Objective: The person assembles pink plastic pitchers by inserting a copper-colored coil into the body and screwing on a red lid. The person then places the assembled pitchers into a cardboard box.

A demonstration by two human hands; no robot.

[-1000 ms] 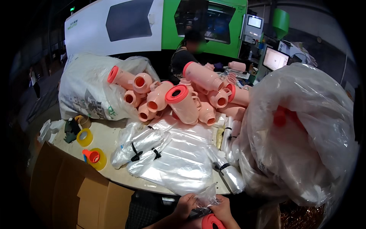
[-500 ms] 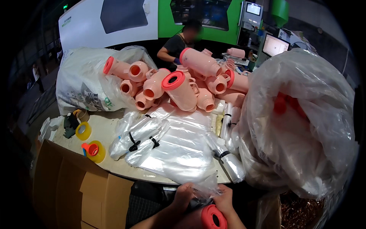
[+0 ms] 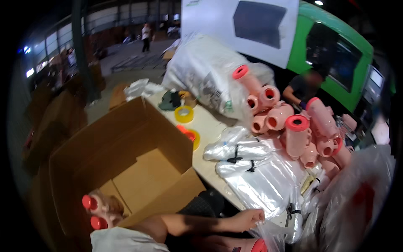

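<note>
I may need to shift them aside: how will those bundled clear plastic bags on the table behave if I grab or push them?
The clear plastic bags look thin and crumpled, so probably floppy and light. Their glossy film suggests they may slide over each other. The black ties around the bundles should keep each bundle together if lifted there.

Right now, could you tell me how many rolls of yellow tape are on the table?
2. One yellow tape roll lies near the table's far end beside a dark green item; the other lies nearer, behind the cardboard box flap. More may be hidden.

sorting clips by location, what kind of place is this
Likely a factory packing floor: a big green and white machine, a pile of pink plastic tubes on the table, an open cardboard box.
</note>
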